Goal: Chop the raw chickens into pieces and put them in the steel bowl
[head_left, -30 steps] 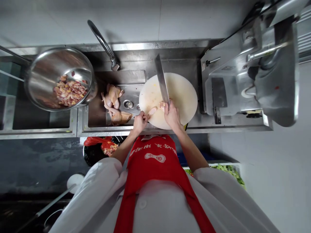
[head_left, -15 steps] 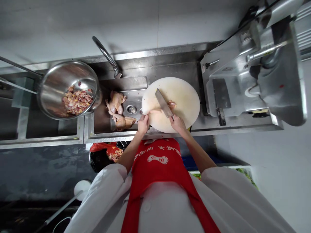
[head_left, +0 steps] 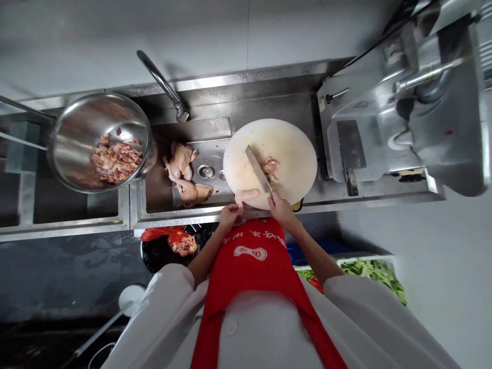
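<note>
Plainly, steel and wet flesh fill most of the view. A smooth, white, rounded board point(head_left: 294, 148) sits at the right of the metal sink point(head_left: 180, 125), faintly stained, with a ragged clump of cut meat point(head_left: 271, 165) near its middle. Close to the near edge lies a pale, slender poultry piece point(head_left: 249, 194), soft and smooth-skinned. Two larger plucked pieces point(head_left: 181, 161), yellowish and glossy, rest in the basin near the drain point(head_left: 206, 171). Left of them stands a deep, shiny round pot point(head_left: 77, 123) with a heap of pink and red chopped meat point(head_left: 116, 160) inside. A second, broad-bladed cleaver point(head_left: 351, 146) lies flat on the machine point(head_left: 369, 118) at the right.

Both forearms reach forward, bare below white sleeves. The right hand point(head_left: 282, 209) is closed around the handle of a long metal knife point(head_left: 258, 170), whose blade slants away and leftward over the board, just beside the cut meat. The left hand point(head_left: 229, 215) has its fingertips pinched on the near-left end of the poultry piece, at the board's rim.

White characters run across the red apron point(head_left: 249, 279) (folds swallow some of them), above a white bone-shaped emblem point(head_left: 250, 252). A small label point(head_left: 363, 104) on the machine is too tiny to read.
</note>
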The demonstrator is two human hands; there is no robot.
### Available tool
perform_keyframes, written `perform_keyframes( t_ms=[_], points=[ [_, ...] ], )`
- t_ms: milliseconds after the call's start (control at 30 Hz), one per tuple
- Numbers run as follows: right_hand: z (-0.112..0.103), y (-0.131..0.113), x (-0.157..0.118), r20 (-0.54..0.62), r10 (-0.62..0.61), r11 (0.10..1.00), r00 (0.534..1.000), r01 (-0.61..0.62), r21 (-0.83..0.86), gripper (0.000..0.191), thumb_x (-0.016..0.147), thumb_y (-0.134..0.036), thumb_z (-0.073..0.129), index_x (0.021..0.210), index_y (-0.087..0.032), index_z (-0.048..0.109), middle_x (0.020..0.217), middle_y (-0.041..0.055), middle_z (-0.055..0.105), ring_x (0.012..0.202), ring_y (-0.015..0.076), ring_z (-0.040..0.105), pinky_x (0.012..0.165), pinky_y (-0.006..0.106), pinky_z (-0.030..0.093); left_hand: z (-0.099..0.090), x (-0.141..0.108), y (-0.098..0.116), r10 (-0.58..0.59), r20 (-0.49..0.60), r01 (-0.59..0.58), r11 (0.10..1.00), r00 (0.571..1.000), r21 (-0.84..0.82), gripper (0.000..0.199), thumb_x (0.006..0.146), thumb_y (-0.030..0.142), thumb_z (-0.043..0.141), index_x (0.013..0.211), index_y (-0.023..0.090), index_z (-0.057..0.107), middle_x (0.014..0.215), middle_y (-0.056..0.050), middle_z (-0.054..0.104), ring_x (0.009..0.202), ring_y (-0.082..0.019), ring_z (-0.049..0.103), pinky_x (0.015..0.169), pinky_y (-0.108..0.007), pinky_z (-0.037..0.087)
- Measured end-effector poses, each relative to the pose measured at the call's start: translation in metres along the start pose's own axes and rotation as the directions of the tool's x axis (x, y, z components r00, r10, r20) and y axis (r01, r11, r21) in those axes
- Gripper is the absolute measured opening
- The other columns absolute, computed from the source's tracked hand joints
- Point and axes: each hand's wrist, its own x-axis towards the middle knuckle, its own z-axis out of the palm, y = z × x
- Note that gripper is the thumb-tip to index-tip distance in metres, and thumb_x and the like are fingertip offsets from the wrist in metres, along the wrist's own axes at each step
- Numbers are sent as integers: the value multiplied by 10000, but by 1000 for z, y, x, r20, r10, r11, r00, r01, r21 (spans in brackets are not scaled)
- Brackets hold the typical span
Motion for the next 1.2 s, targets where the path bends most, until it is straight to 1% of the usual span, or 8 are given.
perform_keyframes(
  t_ms=[200, 367, 533, 667, 800, 933, 1100, 1200],
  points=[
    [-3, -1, 6, -39, 55, 998, 998, -55, -4, 432, 1039, -416, 298, 1273, -129, 520, 941, 160, 718, 865, 272, 678, 747, 307, 418, 19, 12, 3, 63, -169, -78, 994, 984, -81, 359, 621, 432, 790, 710, 191, 539, 556, 56, 557, 477, -111, 563, 486, -271, 529],
    [-2, -12, 12, -69, 78, 997, 995, -79, -11, 454, 1045, -411, 285, 1330, -125, 492, 951, 169, 716, 881, 280, 685, 767, 323, 435, 13, -5, 1, -1, -78, -2, 999, 997, -37, 320, 632, 388, 764, 684, 192, 516, 514, 61, 522, 460, -122, 566, 486, -278, 526],
    [6, -10, 15, -85, 81, 997, 993, -81, 1, 455, 1041, -411, 295, 1315, -115, 505, 957, 170, 718, 878, 276, 688, 759, 319, 447, 26, 10, 45, 178, -13, -178, 979, 984, -102, 356, 670, 390, 743, 702, 204, 442, 594, 59, 519, 537, -124, 613, 548, -295, 567],
    [7, -4, 18, -81, 76, 997, 994, -77, -8, 438, 1045, -393, 294, 1298, -113, 517, 951, 164, 717, 893, 276, 687, 776, 324, 450, 41, 40, 71, 232, -106, -238, 970, 967, -48, 379, 693, 388, 729, 673, 213, 393, 571, 65, 495, 504, -109, 593, 495, -254, 539],
    [-2, -10, 19, -80, 57, 998, 995, -60, -36, 470, 1045, -387, 307, 1391, -103, 450, 986, 177, 718, 896, 276, 690, 783, 328, 454, 38, 40, 50, 234, -228, -217, 971, 945, 97, 379, 700, 406, 744, 659, 210, 421, 510, 79, 470, 411, -89, 525, 385, -195, 437],
    [-12, -35, 18, -133, 4, 998, 991, -12, -61, 493, 1051, -398, 269, 1423, -115, 427, 989, 170, 722, 877, 275, 695, 779, 331, 463, 34, 29, 29, 230, -277, -222, 973, 933, 60, 364, 698, 382, 761, 672, 207, 444, 497, 80, 488, 376, -93, 521, 353, -184, 397],
    [-1, -64, 24, -100, -33, 997, 994, 25, -78, 492, 1048, -376, 260, 1373, -82, 484, 973, 191, 721, 852, 281, 693, 770, 352, 485, 34, 25, 33, 110, -265, -130, 990, 958, -61, 332, 699, 289, 770, 690, 208, 448, 496, 74, 520, 378, -109, 539, 354, -190, 397],
    [-8, -67, 30, -115, -90, 994, 989, 81, -74, 448, 1037, -348, 312, 1320, -86, 539, 1039, 203, 709, 912, 281, 679, 798, 359, 492, 32, 24, 36, 60, -264, -83, 994, 963, -74, 308, 704, 241, 761, 680, 202, 456, 487, 70, 528, 387, -115, 550, 368, -196, 417]
  ],
)
